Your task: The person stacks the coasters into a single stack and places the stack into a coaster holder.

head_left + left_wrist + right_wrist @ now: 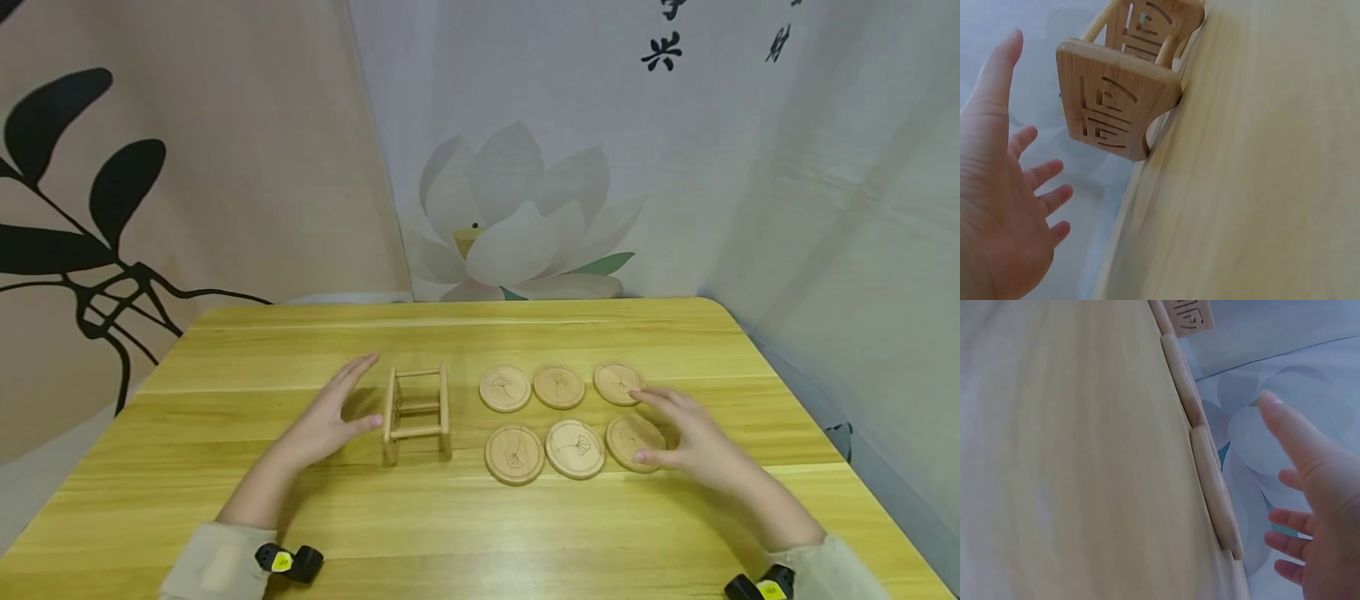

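A small wooden rack [442,408] with rods between two end panels stands left of centre. In the left wrist view, the near panel of the rack [1110,100] has carved slots. Beside its left side is my left hand [322,429], fingers extended and thumb apart, holding nothing. Several round wooden coasters with leaf drawings lie flat in two rows, among them a front-left coaster [514,455] and a back-left coaster [505,389]. My right hand [697,437] hovers at the right end, its fingers overlapping the back-right coaster [615,382] and its thumb the front-right coaster [626,433]; contact cannot be told.
Everything stands on a wood-grain table [480,533]. A hanging cloth [315,150] printed with a lotus and dark leaves rises behind the table's far edge. Each wrist wears a black band with a small camera, such as the left one [300,564].
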